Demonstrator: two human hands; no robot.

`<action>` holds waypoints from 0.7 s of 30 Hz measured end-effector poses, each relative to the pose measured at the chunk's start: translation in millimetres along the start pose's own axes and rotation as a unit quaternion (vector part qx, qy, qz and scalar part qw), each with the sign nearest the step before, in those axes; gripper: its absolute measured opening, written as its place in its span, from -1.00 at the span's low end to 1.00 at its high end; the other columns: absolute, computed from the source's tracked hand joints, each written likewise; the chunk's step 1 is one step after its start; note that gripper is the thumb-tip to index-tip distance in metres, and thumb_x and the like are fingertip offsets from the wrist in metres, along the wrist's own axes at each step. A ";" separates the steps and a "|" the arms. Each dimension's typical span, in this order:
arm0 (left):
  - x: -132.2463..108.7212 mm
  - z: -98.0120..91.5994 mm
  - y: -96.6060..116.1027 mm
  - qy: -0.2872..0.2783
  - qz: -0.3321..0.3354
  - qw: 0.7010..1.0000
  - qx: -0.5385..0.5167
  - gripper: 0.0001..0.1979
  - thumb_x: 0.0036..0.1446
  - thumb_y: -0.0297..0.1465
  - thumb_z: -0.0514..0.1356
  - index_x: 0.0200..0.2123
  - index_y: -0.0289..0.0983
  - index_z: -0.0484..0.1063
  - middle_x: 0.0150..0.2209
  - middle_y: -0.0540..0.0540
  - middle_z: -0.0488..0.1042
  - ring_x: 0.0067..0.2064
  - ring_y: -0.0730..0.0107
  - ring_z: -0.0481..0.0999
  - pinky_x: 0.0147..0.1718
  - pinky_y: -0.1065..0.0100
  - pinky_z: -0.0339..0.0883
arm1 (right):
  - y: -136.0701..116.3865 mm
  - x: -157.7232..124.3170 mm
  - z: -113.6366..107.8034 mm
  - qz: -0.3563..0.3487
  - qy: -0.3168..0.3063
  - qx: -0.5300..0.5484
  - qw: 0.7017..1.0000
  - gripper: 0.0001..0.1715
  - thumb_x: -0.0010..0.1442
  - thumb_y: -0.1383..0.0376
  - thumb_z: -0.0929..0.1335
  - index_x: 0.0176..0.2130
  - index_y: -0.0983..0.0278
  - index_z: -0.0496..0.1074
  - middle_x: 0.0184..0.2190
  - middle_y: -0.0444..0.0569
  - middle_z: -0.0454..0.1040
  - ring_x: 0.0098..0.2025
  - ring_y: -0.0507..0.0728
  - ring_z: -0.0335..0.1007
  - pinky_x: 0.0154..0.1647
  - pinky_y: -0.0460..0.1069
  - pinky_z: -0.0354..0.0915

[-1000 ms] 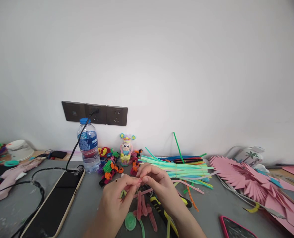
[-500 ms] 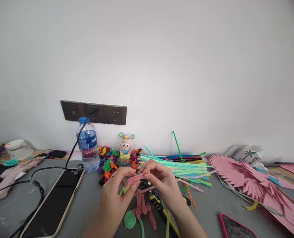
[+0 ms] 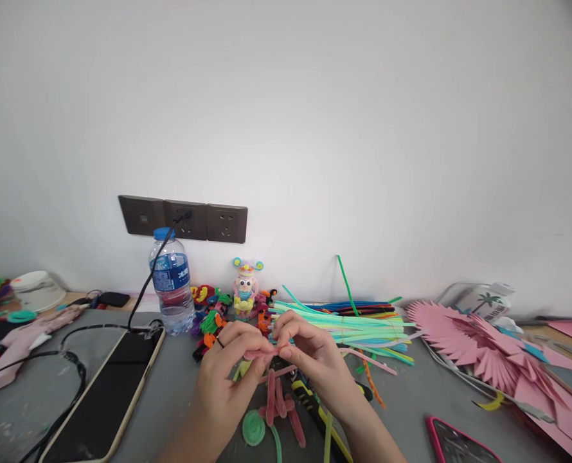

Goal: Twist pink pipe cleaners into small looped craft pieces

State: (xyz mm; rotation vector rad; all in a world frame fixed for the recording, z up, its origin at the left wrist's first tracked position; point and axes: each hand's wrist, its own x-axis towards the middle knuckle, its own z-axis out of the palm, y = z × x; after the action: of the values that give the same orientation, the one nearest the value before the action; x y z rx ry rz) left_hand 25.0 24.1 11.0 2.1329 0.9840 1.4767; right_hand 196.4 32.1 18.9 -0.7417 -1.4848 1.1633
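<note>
Between both hands is a short folded piece of pink pipe cleaner [image 3: 257, 354], mostly covered by fingers. My left hand [image 3: 232, 373] pinches its left part with thumb and fingers; a dark ring shows on one finger. My right hand [image 3: 310, 354] pinches the other end, fingertips close to the left ones. Below the hands lie several folded pink pipe cleaner pieces [image 3: 280, 402] and a green coiled pipe cleaner disc [image 3: 254, 428] with a tail. Yellow-and-black handled pliers [image 3: 315, 411] lie partly under my right wrist.
Bundled pipe cleaners [image 3: 348, 328] lie behind the hands, beside a small figurine [image 3: 244, 289]. A water bottle [image 3: 171, 283], a cable and a large phone [image 3: 105, 399] are at left. Pink folded paper [image 3: 473, 347] and a pink-cased phone [image 3: 459, 440] are at right.
The fingers of my left hand have closed further over the pink pipe cleaner, turning it so less of it shows. The things on the table stay where they were.
</note>
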 end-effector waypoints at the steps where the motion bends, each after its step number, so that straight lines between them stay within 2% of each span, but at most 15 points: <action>1: 0.1 0.0 -0.1 0.002 0.003 1.000 -0.001 -0.86 0.21 -0.46 0.11 -0.34 -0.20 0.46 -0.35 -0.05 0.45 -0.30 0.36 0.46 -0.33 0.42 0.35 | 0.1 0.1 0.3 -0.001 0.000 0.000 1.000 -0.84 0.13 0.20 0.44 -0.42 0.23 0.50 -0.34 -0.05 0.36 -0.21 0.15 0.30 -0.18 -0.01 0.20; 4: 0.0 2.2 -0.4 0.008 -0.009 1.000 -0.019 -0.86 0.21 -0.47 0.10 -0.34 -0.21 0.45 -0.35 -0.05 0.45 -0.28 0.36 0.47 -0.31 0.42 0.35 | 0.9 1.0 1.1 -0.010 0.005 0.005 1.000 -0.85 0.09 0.21 0.46 -0.44 0.22 0.50 -0.37 -0.06 0.39 -0.24 0.14 0.31 -0.20 -0.01 0.21; 11: -2.1 7.6 -4.5 0.020 -0.129 0.985 -0.110 -0.89 0.11 -0.42 0.19 -0.25 -0.21 0.46 -0.32 -0.05 0.50 -0.28 0.34 0.51 -0.32 0.44 0.41 | 7.9 3.2 -2.2 -0.020 0.032 -0.001 0.999 -0.92 0.13 0.27 0.44 -0.39 0.23 0.49 -0.42 -0.08 0.45 -0.33 0.10 0.34 -0.27 -0.03 0.25; 15: 0.0 6.2 -4.5 0.032 -0.211 0.955 -0.208 -0.82 0.05 -0.39 0.26 -0.21 -0.20 0.46 -0.35 -0.03 0.50 -0.26 0.34 0.51 -0.27 0.43 0.42 | 10.1 3.1 -2.1 -0.013 0.030 -0.022 0.999 -0.94 0.13 0.28 0.44 -0.35 0.23 0.53 -0.39 -0.06 0.50 -0.29 0.11 0.38 -0.22 -0.02 0.26; 21: 4.8 4.3 -2.7 0.055 -0.289 0.901 -0.318 -0.83 0.04 -0.27 0.30 -0.38 -0.25 0.49 -0.33 -0.06 0.49 -0.22 0.32 0.47 -0.30 0.47 0.36 | 14.6 2.6 1.9 -0.015 0.020 -0.059 0.998 -0.96 0.10 0.31 0.45 -0.37 0.23 0.51 -0.41 -0.10 0.48 -0.31 0.10 0.38 -0.24 -0.04 0.26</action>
State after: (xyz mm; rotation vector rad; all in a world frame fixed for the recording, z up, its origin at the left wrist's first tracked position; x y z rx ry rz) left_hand 29.0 29.7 10.8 1.1745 0.8951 1.3594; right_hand 192.0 38.8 6.3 -0.8156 -1.5355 1.0397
